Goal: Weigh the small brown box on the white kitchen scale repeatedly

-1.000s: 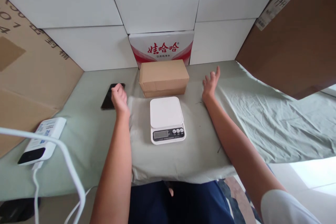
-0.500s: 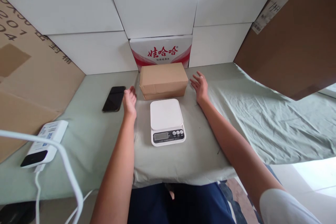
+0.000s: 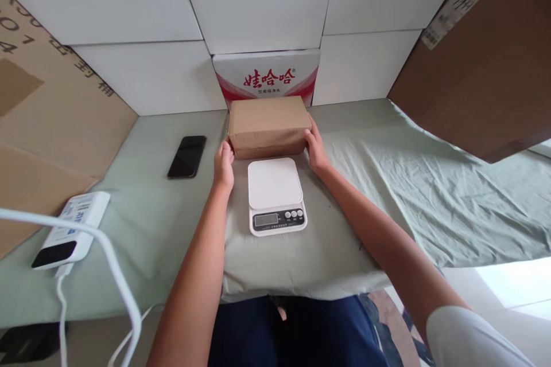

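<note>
- Head view: a brown cardboard box (image 3: 268, 125) stands at the far middle of the tabletop (image 3: 155, 223), which is covered with a pale green cloth (image 3: 430, 200).
- The left hand (image 3: 224, 165) presses against the box's left end, fingers curled onto it.
- The right hand (image 3: 315, 149) presses against the box's right end, so the box is gripped between both hands.
- Just in front of the box, between the two forearms, sits a white kitchen scale (image 3: 276, 196) with nothing on its platform.
- Behind the box, touching or just beside it, is a white carton with red lettering (image 3: 267, 77).
- A black phone (image 3: 187, 156) lies flat, left of the left hand.
- Further left, a white power bank (image 3: 71, 230) lies with a white cable (image 3: 116, 275) running from it.
</note>
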{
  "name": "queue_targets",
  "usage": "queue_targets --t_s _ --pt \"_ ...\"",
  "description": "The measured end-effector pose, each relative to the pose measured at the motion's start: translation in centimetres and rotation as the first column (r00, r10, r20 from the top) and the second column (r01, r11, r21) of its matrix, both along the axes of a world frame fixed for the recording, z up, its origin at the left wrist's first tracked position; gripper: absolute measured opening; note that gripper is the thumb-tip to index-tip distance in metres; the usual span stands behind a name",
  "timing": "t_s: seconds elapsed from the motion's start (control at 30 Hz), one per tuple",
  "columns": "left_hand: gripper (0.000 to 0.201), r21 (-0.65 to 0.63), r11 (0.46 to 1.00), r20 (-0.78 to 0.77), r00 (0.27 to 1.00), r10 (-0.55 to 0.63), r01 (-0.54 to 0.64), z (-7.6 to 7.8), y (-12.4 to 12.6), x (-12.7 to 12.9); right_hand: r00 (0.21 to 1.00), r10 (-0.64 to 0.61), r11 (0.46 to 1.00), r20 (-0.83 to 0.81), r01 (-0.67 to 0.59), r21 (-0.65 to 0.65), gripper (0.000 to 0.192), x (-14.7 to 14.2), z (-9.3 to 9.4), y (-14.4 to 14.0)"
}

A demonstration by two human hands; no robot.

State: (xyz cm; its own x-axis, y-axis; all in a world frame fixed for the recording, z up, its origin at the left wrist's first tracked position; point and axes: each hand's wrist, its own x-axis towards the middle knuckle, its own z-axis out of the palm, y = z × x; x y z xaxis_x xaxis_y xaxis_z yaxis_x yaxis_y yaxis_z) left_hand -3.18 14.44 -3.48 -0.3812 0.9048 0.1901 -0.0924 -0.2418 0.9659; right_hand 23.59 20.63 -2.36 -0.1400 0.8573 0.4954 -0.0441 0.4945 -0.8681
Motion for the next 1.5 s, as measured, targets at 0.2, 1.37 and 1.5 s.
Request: queue_targets --t_s 0.2,1.37,1.5 --pt "0.076 0.163 0.987 -0.100 0.995 0.018 -0.001 2.7 -2.8 0.4 0.995 -0.082 0.986 0.052 0.073 0.146 0.082 0.0 3.5 -2.5" --pt "0.086 0.101 0.994 -0.090 0.994 0.056 -0.047 1.1 -17.0 2.9 0.962 -0.128 0.990 0.242 0.111 0.083 0.080 3.7 0.4 -14.4" --pt "0.081 0.190 0.978 -0.072 0.993 0.098 -0.083 2.1 -17.1 2.7 0.980 -0.179 0.982 0.085 0.172 0.081 0.084 4.3 1.2 -13.8"
